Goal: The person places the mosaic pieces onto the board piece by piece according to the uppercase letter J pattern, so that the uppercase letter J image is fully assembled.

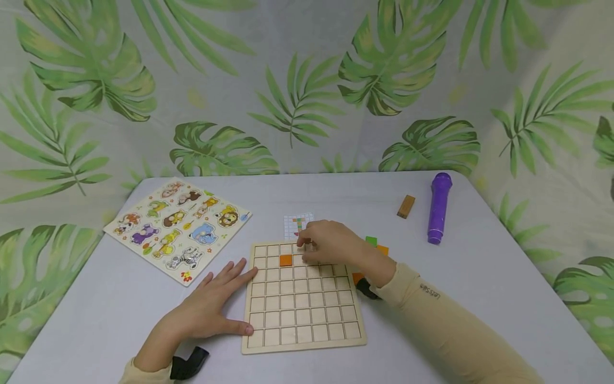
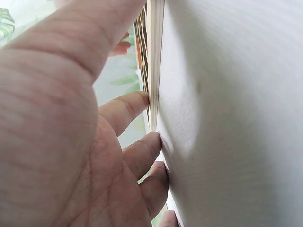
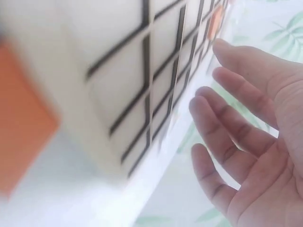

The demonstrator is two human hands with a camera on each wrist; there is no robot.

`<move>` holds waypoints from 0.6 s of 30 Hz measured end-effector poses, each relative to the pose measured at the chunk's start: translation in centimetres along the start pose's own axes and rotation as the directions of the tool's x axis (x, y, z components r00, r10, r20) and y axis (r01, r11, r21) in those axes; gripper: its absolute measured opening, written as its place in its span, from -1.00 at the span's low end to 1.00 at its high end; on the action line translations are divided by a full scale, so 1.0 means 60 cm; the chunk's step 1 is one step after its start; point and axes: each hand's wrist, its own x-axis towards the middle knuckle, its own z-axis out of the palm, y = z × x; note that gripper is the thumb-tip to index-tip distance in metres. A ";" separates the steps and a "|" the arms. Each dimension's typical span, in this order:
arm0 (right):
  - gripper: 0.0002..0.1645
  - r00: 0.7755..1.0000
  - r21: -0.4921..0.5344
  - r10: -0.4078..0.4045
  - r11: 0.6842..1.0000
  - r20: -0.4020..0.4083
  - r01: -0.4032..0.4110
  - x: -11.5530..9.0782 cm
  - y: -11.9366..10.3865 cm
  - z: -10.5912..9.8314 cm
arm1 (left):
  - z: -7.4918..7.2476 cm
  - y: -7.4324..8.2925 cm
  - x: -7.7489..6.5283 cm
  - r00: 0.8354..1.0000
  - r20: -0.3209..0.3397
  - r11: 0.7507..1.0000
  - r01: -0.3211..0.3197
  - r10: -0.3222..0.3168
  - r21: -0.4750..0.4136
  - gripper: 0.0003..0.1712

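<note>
A wooden grid board [image 1: 304, 318] lies on the table, with one orange square tile [image 1: 285, 260] in its second row from the top. At the board's left edge, my left hand [image 1: 211, 301] spreads its fingers; thumb and index fingertip touch the rim. The left wrist view shows its straight fingers [image 2: 137, 153] along the board's side. Over the upper rows hovers my right hand [image 1: 333, 242], fingers loosely bent. In the right wrist view nothing shows between those fingers [image 3: 208, 123]. Behind the board is a small printed pattern card [image 1: 290, 226], partly covered by the right hand.
Loose green [image 1: 371, 241] and orange [image 1: 382, 249] tiles lie right of the board, partly behind my right wrist. An animal puzzle board [image 1: 160, 218] sits at the back left. Toward the back right are a brown wooden block [image 1: 405, 207] and a purple microphone-shaped object [image 1: 438, 210].
</note>
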 end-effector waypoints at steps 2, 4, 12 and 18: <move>-0.75 1.000 -0.006 0.024 1.000 0.008 -0.024 -0.010 0.010 -0.008 | -0.001 0.000 0.000 1.000 0.002 1.000 0.000 0.000 0.001 0.36; -0.72 0.999 -0.003 0.048 0.999 0.018 -0.048 -0.020 0.023 -0.017 | -0.001 0.000 0.000 1.000 0.004 1.000 0.000 0.000 -0.003 0.37; -0.54 0.986 0.020 0.155 0.988 0.054 -0.156 -0.068 0.083 -0.055 | -0.001 0.000 0.001 1.000 0.001 1.000 0.002 -0.002 0.006 0.36; -0.46 0.980 0.029 0.184 0.982 0.073 -0.186 -0.107 0.131 -0.070 | -0.001 0.001 0.001 1.000 0.002 1.000 -0.001 0.001 0.001 0.36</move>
